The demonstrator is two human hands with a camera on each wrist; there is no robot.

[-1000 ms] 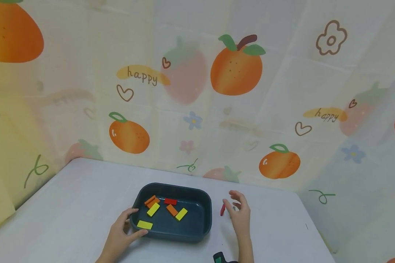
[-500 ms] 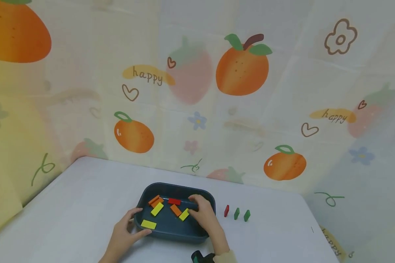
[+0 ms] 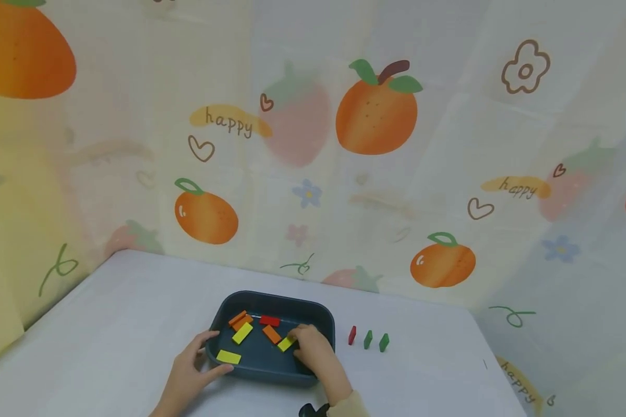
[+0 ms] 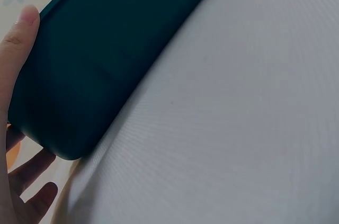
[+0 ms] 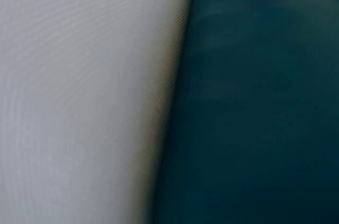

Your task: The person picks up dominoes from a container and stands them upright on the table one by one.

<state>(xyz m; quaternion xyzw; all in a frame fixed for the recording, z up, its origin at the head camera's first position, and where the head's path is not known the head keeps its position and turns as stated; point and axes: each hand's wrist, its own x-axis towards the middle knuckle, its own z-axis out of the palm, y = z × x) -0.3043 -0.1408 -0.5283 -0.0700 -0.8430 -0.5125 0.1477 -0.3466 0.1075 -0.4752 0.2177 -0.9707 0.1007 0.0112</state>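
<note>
A dark teal rectangular tub [image 3: 271,375] stands on the white table. My left hand [image 3: 190,365] grips its left end, thumb at the front rim and fingers round the far side; the left wrist view shows the thumb [image 4: 21,38] on the tub's wall. My right hand [image 3: 315,353] reaches over the right side into the tub. Its fingers curl at the right end of a yellow domino block [image 3: 285,344], covering part of it. Beside that lies an orange domino block [image 3: 272,334]. In the right wrist view only the tub's outer wall [image 5: 254,102] and the table show.
Inside the tub also lie a red block [image 3: 269,321], yellow blocks [image 3: 242,333] and orange blocks [image 3: 243,322]. Right of the tub, a red domino [image 3: 352,335] and two green dominoes [image 3: 368,340] stand upright in a row. A patterned curtain [image 3: 292,145] hangs behind the table.
My right hand has left the standing dominoes on the right and moved left into the tub, to the yellow block. The left hand keeps its hold on the tub.
</note>
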